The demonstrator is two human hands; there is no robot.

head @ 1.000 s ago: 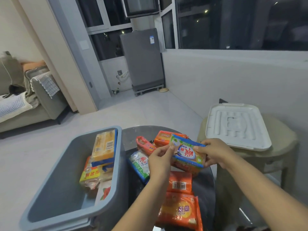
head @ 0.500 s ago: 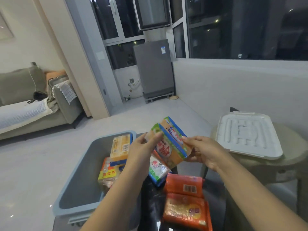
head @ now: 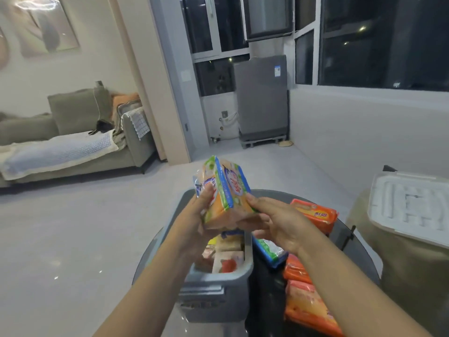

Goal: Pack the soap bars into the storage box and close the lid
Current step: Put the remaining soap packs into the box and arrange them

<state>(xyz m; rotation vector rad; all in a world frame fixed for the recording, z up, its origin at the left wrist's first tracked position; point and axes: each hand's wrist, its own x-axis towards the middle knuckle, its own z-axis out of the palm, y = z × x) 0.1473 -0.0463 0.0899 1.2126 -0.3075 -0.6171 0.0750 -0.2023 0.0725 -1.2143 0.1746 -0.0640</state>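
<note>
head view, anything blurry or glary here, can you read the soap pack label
Head view: the soap pack held by the left hand and right hand is motion-smeared, so its print is unreadable; ceiling-light glare speckles the glossy floor and washes over the wall picture; the wide lens bows the window frames.

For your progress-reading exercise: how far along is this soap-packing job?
Done: several bars lie in the grey box. In hand: both hands, left and right, hold a soap pack above it. Left: orange packs on the table; white lid off.
</note>
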